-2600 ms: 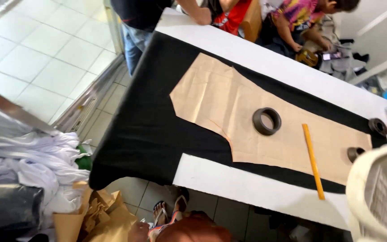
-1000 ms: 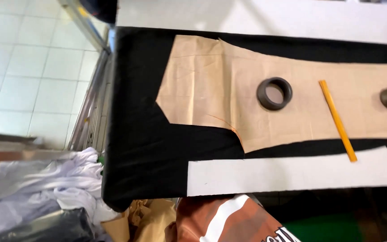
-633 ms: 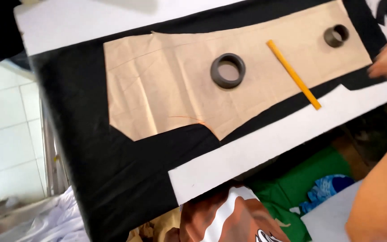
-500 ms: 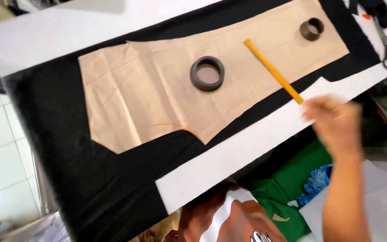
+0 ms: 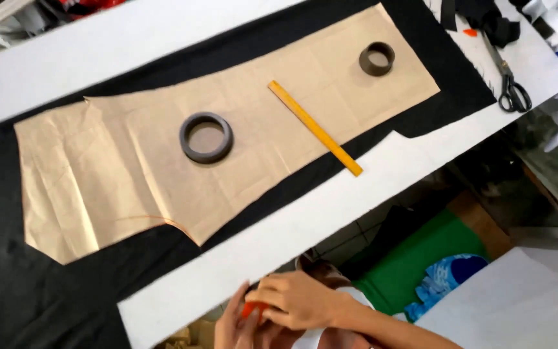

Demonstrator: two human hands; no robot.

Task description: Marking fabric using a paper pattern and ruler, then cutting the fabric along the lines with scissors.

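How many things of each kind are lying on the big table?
Dark rings: 2
Yellow ruler: 1
Scissors: 1
Tan paper pattern: 1
Black cloth: 1
Total: 6

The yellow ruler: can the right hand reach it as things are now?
Probably yes. Only bare white table lies between the right hand and the yellow ruler, though it pinches a small orange piece.
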